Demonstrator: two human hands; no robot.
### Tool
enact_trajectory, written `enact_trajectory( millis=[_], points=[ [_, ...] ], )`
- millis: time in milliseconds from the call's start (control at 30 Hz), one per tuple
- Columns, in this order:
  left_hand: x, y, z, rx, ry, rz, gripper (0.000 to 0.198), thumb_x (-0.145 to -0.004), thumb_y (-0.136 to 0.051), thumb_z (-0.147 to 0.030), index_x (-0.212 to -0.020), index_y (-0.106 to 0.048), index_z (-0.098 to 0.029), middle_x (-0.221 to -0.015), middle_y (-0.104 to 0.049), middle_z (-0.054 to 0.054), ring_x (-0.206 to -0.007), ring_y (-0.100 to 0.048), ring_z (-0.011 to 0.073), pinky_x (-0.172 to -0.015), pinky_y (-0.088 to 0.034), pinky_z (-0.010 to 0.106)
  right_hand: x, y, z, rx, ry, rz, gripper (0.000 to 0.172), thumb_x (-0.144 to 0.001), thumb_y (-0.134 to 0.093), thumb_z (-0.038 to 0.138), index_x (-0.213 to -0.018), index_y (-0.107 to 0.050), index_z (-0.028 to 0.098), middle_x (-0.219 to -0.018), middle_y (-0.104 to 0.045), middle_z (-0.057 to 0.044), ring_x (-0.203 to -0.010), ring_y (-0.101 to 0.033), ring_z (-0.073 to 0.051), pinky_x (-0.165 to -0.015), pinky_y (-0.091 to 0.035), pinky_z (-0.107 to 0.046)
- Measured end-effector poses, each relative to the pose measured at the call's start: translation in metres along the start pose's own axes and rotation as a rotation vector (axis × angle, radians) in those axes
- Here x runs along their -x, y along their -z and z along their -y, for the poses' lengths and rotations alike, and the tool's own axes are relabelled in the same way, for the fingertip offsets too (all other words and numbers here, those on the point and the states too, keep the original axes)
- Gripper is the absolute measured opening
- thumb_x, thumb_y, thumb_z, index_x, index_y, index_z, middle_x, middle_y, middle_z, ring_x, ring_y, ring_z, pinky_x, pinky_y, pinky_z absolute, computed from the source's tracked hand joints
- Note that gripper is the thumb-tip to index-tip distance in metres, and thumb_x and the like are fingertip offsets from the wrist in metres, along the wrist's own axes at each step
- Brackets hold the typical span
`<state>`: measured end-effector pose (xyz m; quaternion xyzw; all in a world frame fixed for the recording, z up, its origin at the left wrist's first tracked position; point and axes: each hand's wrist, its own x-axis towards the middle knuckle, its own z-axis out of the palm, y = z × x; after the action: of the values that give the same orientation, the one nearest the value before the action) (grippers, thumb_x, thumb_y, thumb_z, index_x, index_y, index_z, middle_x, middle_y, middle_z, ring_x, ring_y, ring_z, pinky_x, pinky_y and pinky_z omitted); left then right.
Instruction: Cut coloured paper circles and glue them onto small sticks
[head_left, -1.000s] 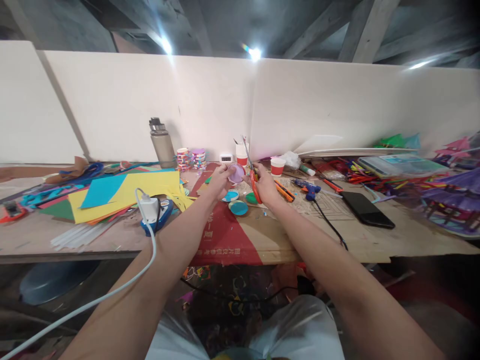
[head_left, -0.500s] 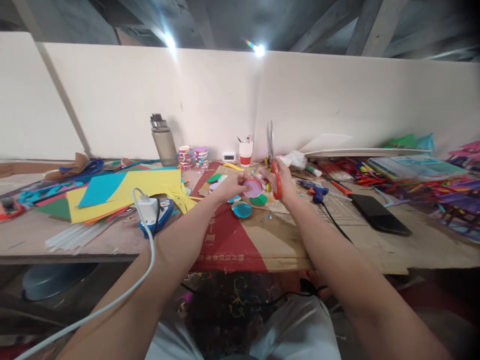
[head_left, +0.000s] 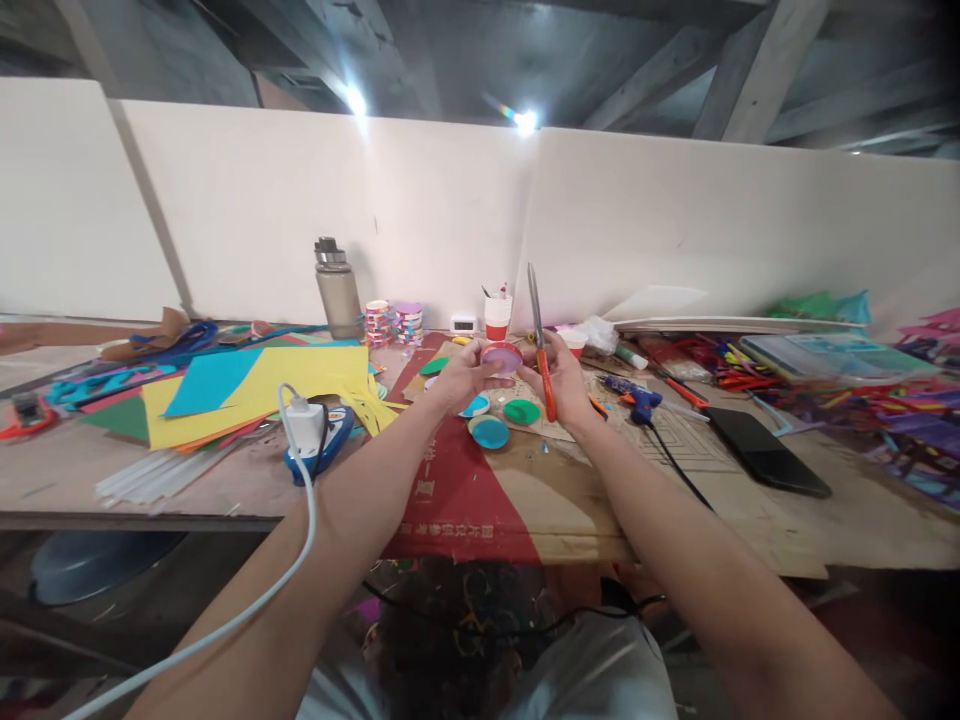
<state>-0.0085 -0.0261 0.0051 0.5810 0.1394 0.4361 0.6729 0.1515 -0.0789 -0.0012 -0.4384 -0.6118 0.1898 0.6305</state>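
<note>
Between the fingers and thumb of my left hand (head_left: pixel 466 380) is a round purple paper disc (head_left: pixel 501 362) with a red edge along its top. My right hand (head_left: pixel 568 385) is closed on a pair of scissors (head_left: pixel 546 385) with orange handles. The blades point up and are together. My right fingertips reach to the disc's right side; whether they touch it I cannot tell. Below the hands lie a blue disc (head_left: pixel 488 432) and a green disc (head_left: pixel 522 411) on the cardboard. A second green disc (head_left: pixel 433 367) is left of my left hand.
Coloured paper sheets (head_left: pixel 232 395), clear glue sticks (head_left: pixel 161 475) and a power strip with a white plug (head_left: pixel 319 440) lie left. A bottle (head_left: pixel 339 295), striped stacks (head_left: pixel 393 324) and a paper cup (head_left: pixel 498 316) stand behind. A glue gun (head_left: pixel 636 397) and phone (head_left: pixel 766 450) are right.
The scissor blades have come together, and the scissors have tipped slightly left. My left hand has turned the purple disc so its red edge shows, and the right fingers are nearer it.
</note>
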Motion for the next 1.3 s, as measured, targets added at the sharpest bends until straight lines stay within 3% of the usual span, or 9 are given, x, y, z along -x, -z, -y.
enact_trajectory(
  millis=[167,267,367,500,700,867,1100,1300],
  points=[
    [0.002,0.002,-0.005,-0.006,0.077,0.111,0.042,-0.065,-0.085,-0.023,-0.095,-0.057,-0.018,-0.099,-0.069,0.003,-0.093,-0.068,0.0181,-0.083,-0.058,0.039,0.002,0.004,-0.001,0.014,0.015,0.022,0.059,-0.072,-0.071,0.037,-0.125,-0.048,0.019,-0.092,-0.068,-0.005,-0.083,-0.066,-0.02,-0.082,-0.054,-0.037],
    [0.002,0.004,-0.009,0.063,0.157,0.181,0.038,-0.071,-0.081,-0.037,-0.099,-0.062,-0.019,-0.101,-0.071,0.007,-0.098,-0.069,0.0231,-0.082,-0.059,0.039,0.003,0.006,-0.001,0.035,0.021,0.037,0.06,-0.073,-0.069,0.038,-0.126,-0.048,0.02,-0.091,-0.067,-0.004,-0.082,-0.065,-0.018,-0.08,-0.054,-0.035],
    [0.001,0.003,-0.008,0.082,0.205,0.18,0.039,-0.081,-0.07,-0.051,-0.097,-0.066,-0.016,-0.097,-0.073,0.012,-0.102,-0.068,0.0273,-0.08,-0.058,0.039,0.004,0.006,0.0,0.085,0.014,0.048,0.062,-0.073,-0.068,0.043,-0.128,-0.048,0.021,-0.092,-0.067,-0.004,-0.083,-0.064,-0.019,-0.081,-0.054,-0.035],
    [-0.001,0.003,-0.004,0.059,0.151,0.114,0.035,-0.085,-0.069,-0.045,-0.098,-0.068,-0.013,-0.095,-0.074,0.014,-0.099,-0.07,0.0259,-0.079,-0.058,0.036,0.005,0.008,0.003,0.114,0.029,0.048,0.063,-0.077,-0.067,0.047,-0.13,-0.047,0.021,-0.1,-0.067,-0.006,-0.086,-0.064,-0.02,-0.08,-0.053,-0.035],
    [-0.007,0.009,-0.006,0.123,0.04,-0.075,0.034,-0.09,-0.063,-0.045,-0.101,-0.071,-0.014,-0.1,-0.075,0.013,-0.104,-0.068,0.0238,-0.086,-0.054,0.033,0.006,0.012,0.011,0.163,0.034,0.005,0.043,-0.089,-0.055,0.053,-0.119,-0.049,0.022,-0.098,-0.065,-0.006,-0.086,-0.062,-0.019,-0.073,-0.052,-0.031],
    [-0.009,0.013,-0.012,0.164,-0.079,-0.216,0.032,-0.092,-0.058,-0.04,-0.11,-0.07,-0.016,-0.107,-0.073,0.011,-0.107,-0.067,0.0209,-0.082,-0.054,0.029,0.014,0.011,0.027,0.145,-0.089,0.224,0.042,-0.089,-0.05,0.062,-0.101,-0.054,0.022,-0.071,-0.059,0.002,-0.06,-0.057,-0.014,-0.057,-0.048,-0.026],
    [-0.01,0.022,-0.02,0.144,-0.201,-0.346,0.041,-0.086,-0.062,-0.046,-0.117,-0.065,-0.019,-0.105,-0.072,0.008,-0.1,-0.068,0.02,-0.078,-0.055,0.029,0.023,0.01,0.049,0.253,-0.173,0.413,0.042,-0.086,-0.054,0.064,-0.077,-0.054,0.023,-0.058,-0.059,0.001,-0.051,-0.056,-0.014,-0.049,-0.045,-0.026],
    [-0.009,0.02,-0.018,0.166,-0.174,-0.314,0.039,-0.089,-0.058,-0.042,-0.118,-0.065,-0.017,-0.106,-0.072,0.009,-0.107,-0.066,0.0221,-0.085,-0.053,0.033,0.026,0.008,0.052,0.277,-0.161,0.525,0.04,-0.089,-0.054,0.06,-0.072,-0.051,0.024,-0.056,-0.06,0.002,-0.047,-0.056,-0.014,-0.05,-0.045,-0.027]
  ],
)
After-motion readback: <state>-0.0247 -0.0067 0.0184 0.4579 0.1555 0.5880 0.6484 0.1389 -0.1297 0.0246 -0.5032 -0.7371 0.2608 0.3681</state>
